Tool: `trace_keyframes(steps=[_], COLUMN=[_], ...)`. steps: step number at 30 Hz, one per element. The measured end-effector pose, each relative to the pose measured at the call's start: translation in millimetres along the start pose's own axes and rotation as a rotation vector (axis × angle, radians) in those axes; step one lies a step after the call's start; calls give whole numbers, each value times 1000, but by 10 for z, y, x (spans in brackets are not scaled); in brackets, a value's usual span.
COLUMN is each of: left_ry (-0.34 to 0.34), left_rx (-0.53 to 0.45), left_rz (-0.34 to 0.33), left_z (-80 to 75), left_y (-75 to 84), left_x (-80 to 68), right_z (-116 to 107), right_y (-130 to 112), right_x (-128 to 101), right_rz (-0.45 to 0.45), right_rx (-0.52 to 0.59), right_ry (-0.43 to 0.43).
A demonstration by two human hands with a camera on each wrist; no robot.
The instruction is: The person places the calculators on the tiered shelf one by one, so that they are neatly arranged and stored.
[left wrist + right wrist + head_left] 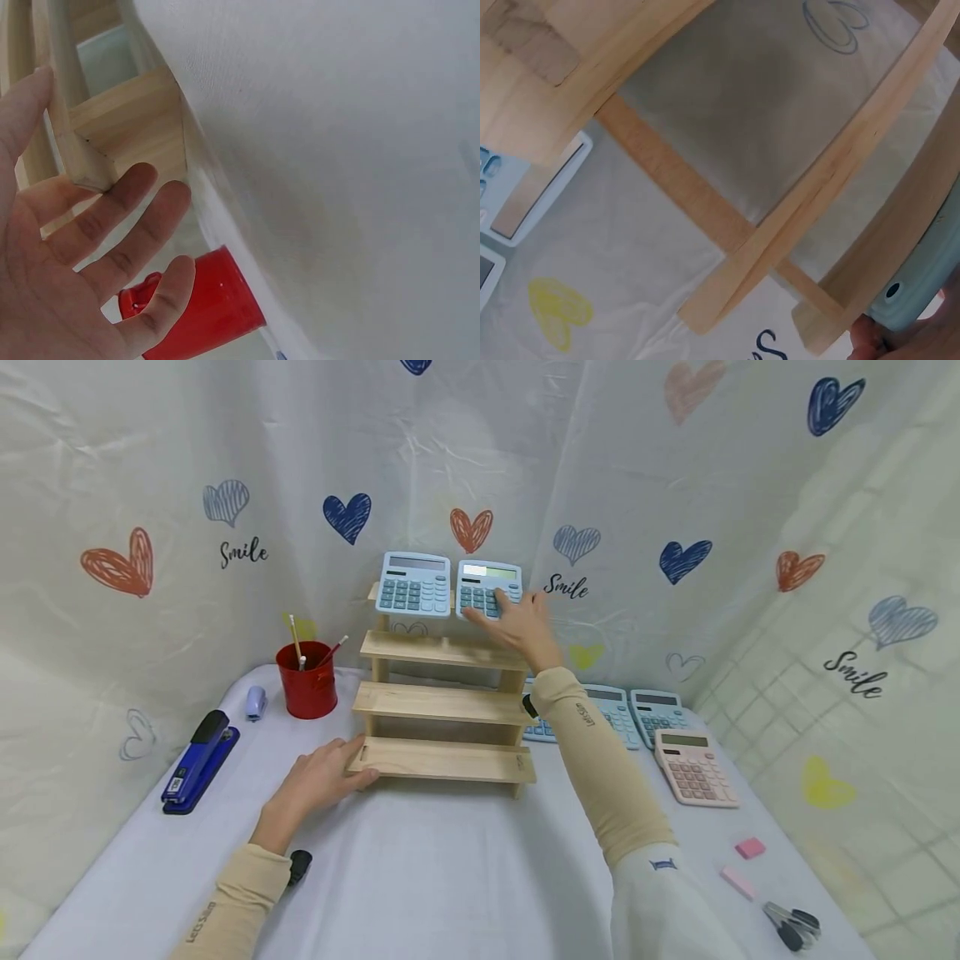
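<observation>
A stepped wooden shelf (442, 702) stands at the back of the white-covered table. Two pale blue calculators lean on its top step: one on the left (414, 583) and one on the right (491, 574). My right hand (506, 610) holds the right calculator, fingers over its keys and the thumb up at its right side. In the right wrist view a fingertip (870, 341) sits under the calculator's blue edge (922, 277), behind the shelf slats (817, 195). My left hand (352, 760) rests flat against the bottom step's left corner, fingers spread (90, 225) beside the wood (112, 112).
A red cup (307, 681) with pencils and a blue stapler (198, 760) stand left of the shelf. To the right lie two blue calculators (626, 714), a pink calculator (693, 767), a pink eraser (750, 847) and black clips (791, 927). A curtain with printed hearts hangs behind.
</observation>
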State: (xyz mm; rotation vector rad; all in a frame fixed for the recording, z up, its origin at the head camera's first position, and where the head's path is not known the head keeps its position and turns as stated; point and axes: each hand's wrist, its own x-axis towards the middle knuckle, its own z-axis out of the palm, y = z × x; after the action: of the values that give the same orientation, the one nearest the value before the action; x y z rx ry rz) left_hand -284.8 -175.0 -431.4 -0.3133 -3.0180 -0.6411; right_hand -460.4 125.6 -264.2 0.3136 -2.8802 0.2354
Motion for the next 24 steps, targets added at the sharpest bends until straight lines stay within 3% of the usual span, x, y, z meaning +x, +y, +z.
trace_keyframes(steps=[9, 13, 20, 24], left_ry=[7, 2, 4, 7], left_rx=[6, -3, -2, 7], left_rz=[-4, -4, 5, 6], left_z=[19, 12, 3, 11], left_y=[5, 13, 26, 10], left_x=[4, 6, 8, -2], right_z=[28, 3, 27, 82], right_y=[-60, 26, 475, 828], right_x=[10, -61, -370, -624], right_rz=[-17, -11, 15, 49], right_rx=[9, 101, 176, 166], right_ry=[19, 32, 102, 79])
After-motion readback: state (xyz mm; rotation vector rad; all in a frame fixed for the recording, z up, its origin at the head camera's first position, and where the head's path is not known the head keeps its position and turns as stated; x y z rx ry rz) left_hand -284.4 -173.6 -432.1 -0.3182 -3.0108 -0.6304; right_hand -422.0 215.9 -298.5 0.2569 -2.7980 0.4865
